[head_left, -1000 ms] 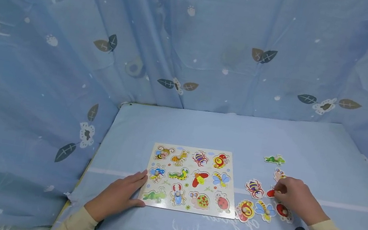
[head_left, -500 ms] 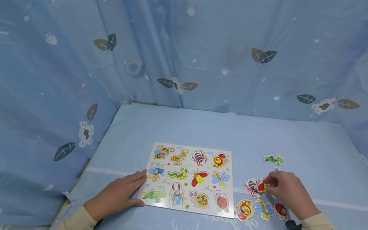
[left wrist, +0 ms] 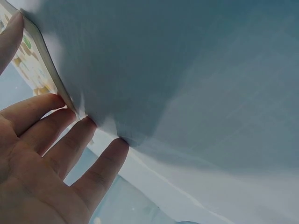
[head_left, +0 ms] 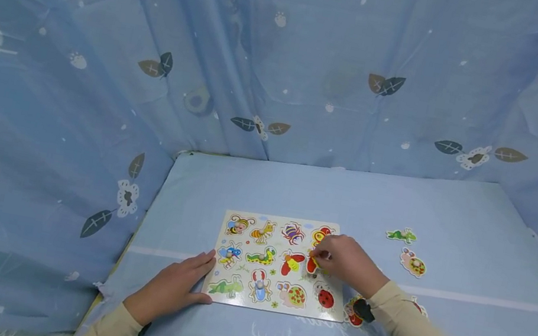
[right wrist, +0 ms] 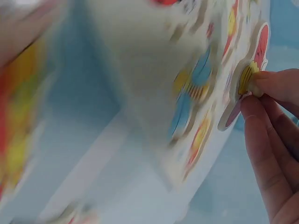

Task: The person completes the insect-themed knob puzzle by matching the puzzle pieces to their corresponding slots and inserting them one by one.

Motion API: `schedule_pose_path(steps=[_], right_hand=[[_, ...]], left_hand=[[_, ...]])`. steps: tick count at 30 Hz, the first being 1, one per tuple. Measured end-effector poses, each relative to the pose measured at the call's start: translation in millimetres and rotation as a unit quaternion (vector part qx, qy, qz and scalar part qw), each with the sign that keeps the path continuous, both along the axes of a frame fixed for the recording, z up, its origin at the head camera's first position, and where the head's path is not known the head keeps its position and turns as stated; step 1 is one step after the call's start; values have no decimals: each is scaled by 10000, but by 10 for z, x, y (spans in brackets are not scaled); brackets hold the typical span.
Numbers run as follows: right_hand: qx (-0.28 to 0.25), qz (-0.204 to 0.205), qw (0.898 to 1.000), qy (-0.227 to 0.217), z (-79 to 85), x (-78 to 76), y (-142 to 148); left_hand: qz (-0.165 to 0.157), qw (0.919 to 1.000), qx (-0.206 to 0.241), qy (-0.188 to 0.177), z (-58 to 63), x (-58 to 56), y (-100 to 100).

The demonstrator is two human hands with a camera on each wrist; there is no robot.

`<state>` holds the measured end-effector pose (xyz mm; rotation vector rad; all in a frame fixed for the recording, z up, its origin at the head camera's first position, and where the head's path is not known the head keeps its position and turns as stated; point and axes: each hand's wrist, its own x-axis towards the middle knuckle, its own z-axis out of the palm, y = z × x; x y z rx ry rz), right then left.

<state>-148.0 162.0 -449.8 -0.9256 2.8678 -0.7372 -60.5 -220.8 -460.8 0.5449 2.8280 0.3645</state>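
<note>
Left hand point(head_left: 175, 283), nearest, is lying with its fingers stretched out, gripping nothing, along the left edge of the puzzle board point(head_left: 278, 248), the fingertips touching it; such bracing is probably serving the step well, since a loose board could be sliding under pressure. Just beside the board's right edge, a round yellow-and-red piece point(head_left: 351, 312) is lying partly hidden by the right wrist. Over the board's right part, the right hand point(head_left: 347, 260) is pinching the knob of a red-and-yellow insect piece point(right wrist: 247, 74) between thumb and finger. That piece is sitting over the board, to the right of the red-winged insect picture point(head_left: 292, 263) in the board's middle row, which is looking like its match; whether it is touching the board, I cannot tell. Doing this well is likely calling for a pinch on the knob alone, leaving the rim free, and for turning the wings to follow the printed outline. Letting one wing dip first could be jamming it, so lowering it level and wiggling lightly is seeming wiser than forcing. Beyond the board's right edge, a snail piece point(head_left: 413, 263) and, farther off, a green insect piece point(head_left: 402, 235) are lying loose, with a blue curtain point(head_left: 317, 80) hanging behind the board
</note>
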Motion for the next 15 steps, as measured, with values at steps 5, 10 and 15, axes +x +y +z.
schedule_pose_path(steps=[5,10,15], right_hand=[[162,423,9989,152,-92,-43,-294],[287,728,9962,370,-191,-72,-472],[313,664,9968,322,-242,-90,-560]], left_hand=[[-23,10000,35,43,-6,8,1],[-50,9999,28,83,-4,6,5],[-46,9999,-94,112,-25,-4,-4]])
